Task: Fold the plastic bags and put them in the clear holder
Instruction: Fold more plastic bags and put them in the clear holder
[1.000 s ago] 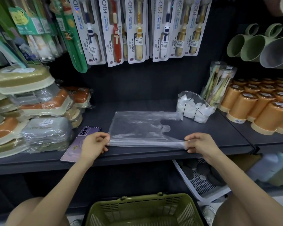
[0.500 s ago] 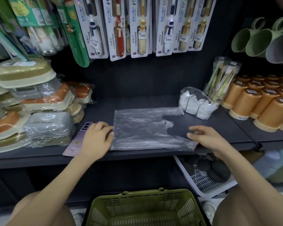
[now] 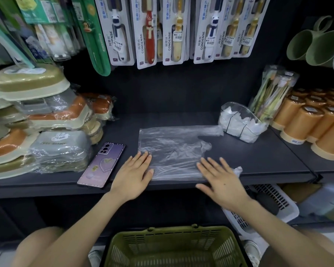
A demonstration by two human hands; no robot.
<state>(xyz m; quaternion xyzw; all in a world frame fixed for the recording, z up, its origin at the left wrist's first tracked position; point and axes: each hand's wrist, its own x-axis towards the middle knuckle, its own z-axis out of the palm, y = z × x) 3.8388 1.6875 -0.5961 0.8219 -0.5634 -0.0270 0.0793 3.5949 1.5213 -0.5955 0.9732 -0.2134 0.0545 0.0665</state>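
Flatly spread, the fingers (image 3: 143, 158) of the left hand (image 3: 132, 175) and of the right hand (image 3: 220, 178) lie straight, gripping nothing, and press the near edge of the clear plastic bag (image 3: 172, 149). The bag lies between and beyond them on the dark shelf (image 3: 268, 160). The step probably goes best if the palms sweep outward along the crease, pushing air out so the thin film stays folded. A crumpled end (image 3: 237, 170) just right of the right fingers wants tucking in. Beyond the right fingertips stands the clear holder (image 3: 241, 122), and a phone (image 3: 102, 164) lies just left of the left hand.

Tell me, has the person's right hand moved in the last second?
Yes. The right hand has slid left, away from the clear holder, and now lies flat on the plastic bag instead of pinching its edge.
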